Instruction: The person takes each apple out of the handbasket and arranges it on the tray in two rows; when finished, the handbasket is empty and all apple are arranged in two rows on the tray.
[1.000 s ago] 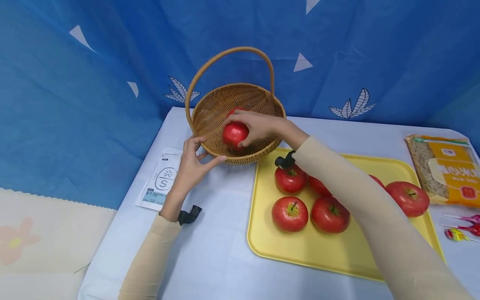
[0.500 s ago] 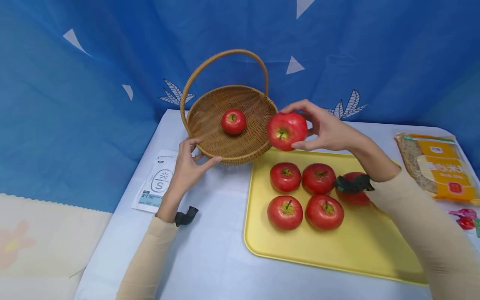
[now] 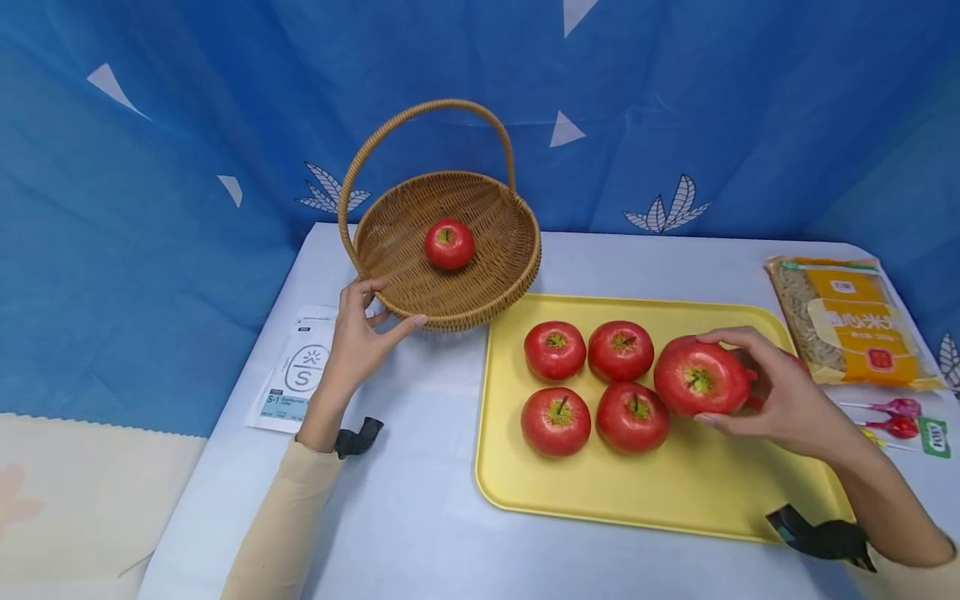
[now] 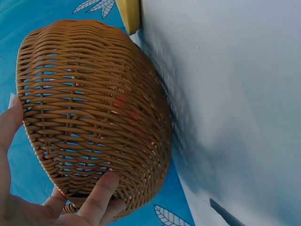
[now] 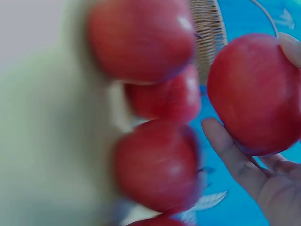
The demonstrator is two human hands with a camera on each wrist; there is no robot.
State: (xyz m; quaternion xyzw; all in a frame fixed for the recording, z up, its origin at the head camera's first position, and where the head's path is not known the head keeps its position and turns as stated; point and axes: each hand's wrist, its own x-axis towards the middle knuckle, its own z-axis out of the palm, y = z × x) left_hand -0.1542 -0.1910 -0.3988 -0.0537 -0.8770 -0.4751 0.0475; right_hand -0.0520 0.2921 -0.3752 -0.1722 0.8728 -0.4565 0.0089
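Your two hands at the woven basket and the tray of apples.

Your left hand pinched the near rim of the round brown wicker basket, thumb inside and fingers curled under its wall, apparently to steady it; one small red apple lay beyond those fingers. Your right hand cupped a large glossy red apple over the yellow plastic tray, just beside four others. A pale blue tablecloth covered the table, with a blue patterned backdrop behind.
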